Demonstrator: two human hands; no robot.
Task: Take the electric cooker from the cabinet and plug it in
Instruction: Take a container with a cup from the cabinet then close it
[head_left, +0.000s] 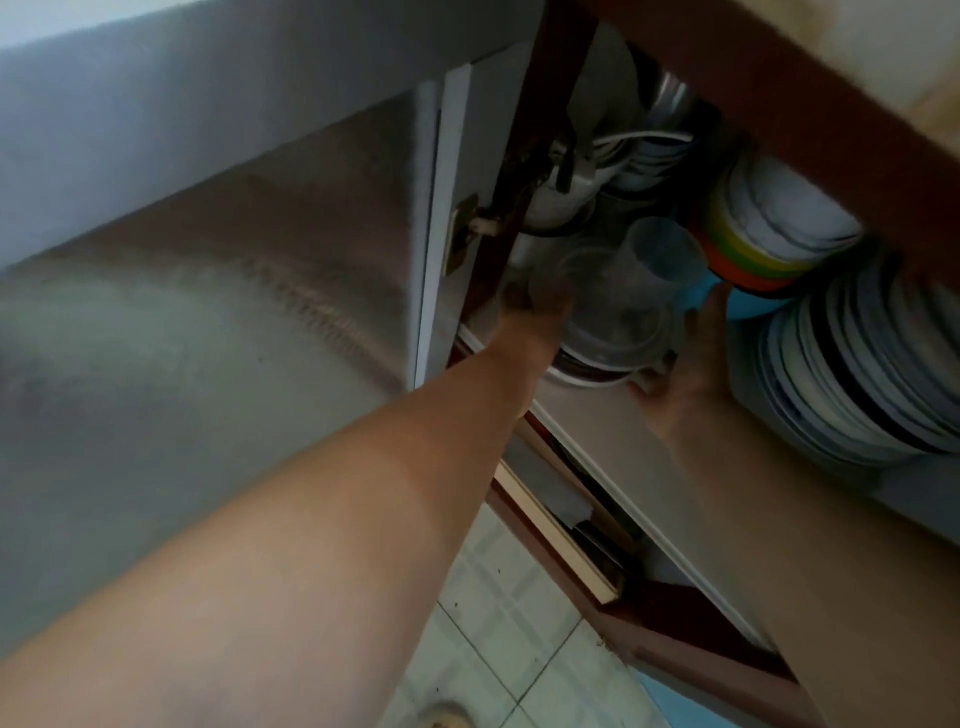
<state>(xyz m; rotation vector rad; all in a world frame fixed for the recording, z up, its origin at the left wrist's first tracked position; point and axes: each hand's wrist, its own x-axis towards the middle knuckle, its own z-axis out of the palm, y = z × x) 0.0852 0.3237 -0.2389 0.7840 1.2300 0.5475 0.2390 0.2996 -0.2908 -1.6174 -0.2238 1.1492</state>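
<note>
The electric cooker is a round pot with a clear lid and a white and dark red rim, standing on the cabinet shelf inside the open cabinet. My left hand reaches in and grips its left side; the fingers are partly hidden behind clear plastic. My right hand holds its right side, thumb at the rim. Clear plastic cups rest on top of the lid.
The grey cabinet door stands open at the left. Behind the cooker lie a white appliance and a white cord. Coloured bowls and a stack of plates crowd the right. Tiled floor lies below.
</note>
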